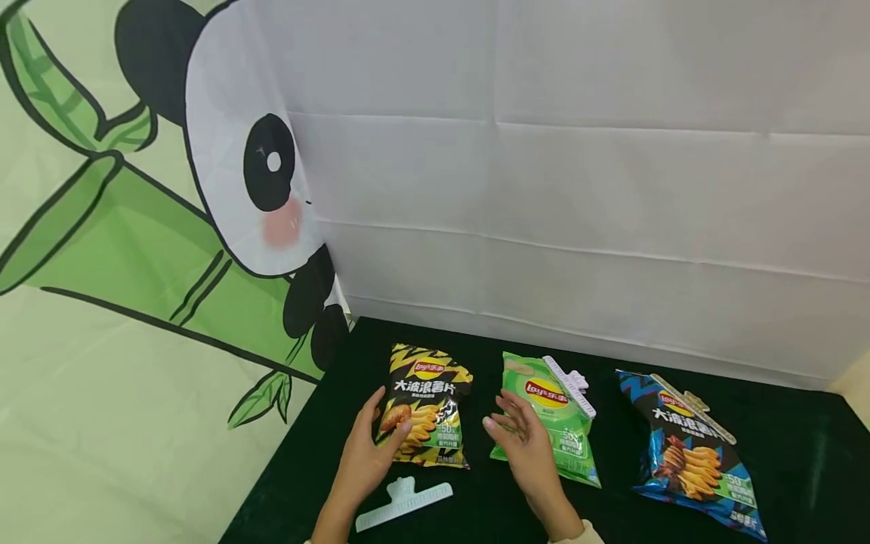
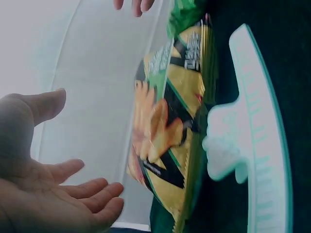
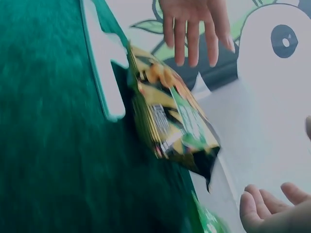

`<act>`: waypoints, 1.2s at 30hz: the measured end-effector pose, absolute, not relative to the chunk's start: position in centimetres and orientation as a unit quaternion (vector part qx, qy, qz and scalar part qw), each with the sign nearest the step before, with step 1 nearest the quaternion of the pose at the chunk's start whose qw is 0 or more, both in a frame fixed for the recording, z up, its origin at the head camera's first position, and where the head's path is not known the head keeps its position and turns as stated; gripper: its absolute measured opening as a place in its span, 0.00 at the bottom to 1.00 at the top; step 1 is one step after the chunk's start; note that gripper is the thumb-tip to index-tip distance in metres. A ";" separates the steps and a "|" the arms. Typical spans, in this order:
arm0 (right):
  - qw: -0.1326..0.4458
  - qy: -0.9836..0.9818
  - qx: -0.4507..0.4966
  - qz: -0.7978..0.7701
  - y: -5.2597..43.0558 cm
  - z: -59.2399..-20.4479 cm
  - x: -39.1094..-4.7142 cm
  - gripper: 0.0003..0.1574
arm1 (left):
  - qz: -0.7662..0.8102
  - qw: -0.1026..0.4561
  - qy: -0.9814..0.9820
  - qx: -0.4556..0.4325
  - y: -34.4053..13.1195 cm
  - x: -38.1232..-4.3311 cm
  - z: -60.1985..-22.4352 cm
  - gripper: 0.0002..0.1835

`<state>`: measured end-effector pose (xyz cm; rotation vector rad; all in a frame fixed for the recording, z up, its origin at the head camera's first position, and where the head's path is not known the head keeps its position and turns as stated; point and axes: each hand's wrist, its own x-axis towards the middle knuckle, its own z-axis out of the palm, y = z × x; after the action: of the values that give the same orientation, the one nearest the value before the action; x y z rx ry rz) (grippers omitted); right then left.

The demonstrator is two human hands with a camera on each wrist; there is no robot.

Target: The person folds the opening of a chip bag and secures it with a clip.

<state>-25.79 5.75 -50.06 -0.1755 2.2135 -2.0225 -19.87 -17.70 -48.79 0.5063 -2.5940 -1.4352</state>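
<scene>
My left hand (image 1: 362, 458) hovers at the left edge of a yellow-and-black bag of potato chips (image 1: 427, 389), thumb and fingers spread apart. Over the left part of a green chip bag (image 1: 569, 438), my right hand (image 1: 532, 450) has loosely bent fingers and nothing in its grasp. The yellow bag lies between the two hands, face up. A pale, ruler-like bag clip (image 1: 405, 506) rests on the table just below that bag, its handle pointing toward it. In the left wrist view, the left palm (image 2: 43, 194) appears bare, beside the yellow bag (image 2: 165, 126).
A white clip (image 1: 569, 387) sits across the upper right of the green bag. Further right lies a blue chip bag (image 1: 707, 472) with a beige clip (image 1: 693, 409) near its top. White cloth (image 1: 612, 227) and a panda-print sheet (image 1: 136, 378) border the dark table (image 1: 809, 468).
</scene>
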 end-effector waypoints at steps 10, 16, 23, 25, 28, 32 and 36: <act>0.167 0.736 -0.116 -0.646 2.2 -51.5 -25.2 0.51 | -0.504 0.034 -0.838 0.206 -18.6 -20.6 -51.1 0.46; 0.213 0.723 -0.113 -0.647 1.5 -52.5 -25.0 0.57 | -0.518 0.008 -0.828 0.213 -19.0 -20.9 -51.8 0.46; 0.258 0.698 -0.101 -0.660 0.9 -52.7 -24.8 0.57 | -0.515 -0.016 -0.827 0.224 -19.2 -21.0 -51.9 0.48; 0.259 0.695 -0.106 -0.662 0.9 -52.6 -24.7 0.55 | -0.517 -0.018 -0.827 0.220 -19.1 -21.0 -51.9 0.49; 0.251 0.694 -0.114 -0.665 0.9 -52.4 -24.7 0.54 | -0.521 -0.015 -0.827 0.211 -19.0 -21.0 -51.8 0.48; 0.239 0.692 -0.120 -0.671 0.8 -52.1 -24.6 0.51 | -0.522 -0.005 -0.826 0.212 -18.8 -20.8 -51.6 0.46; 0.229 0.689 -0.120 -0.677 0.9 -51.7 -24.5 0.50 | -0.521 0.008 -0.829 0.202 -18.5 -20.6 -51.1 0.45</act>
<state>-24.50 0.90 -51.68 -0.3292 1.8976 -1.8625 -20.65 -18.52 -51.07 0.6328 -2.5921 -1.6283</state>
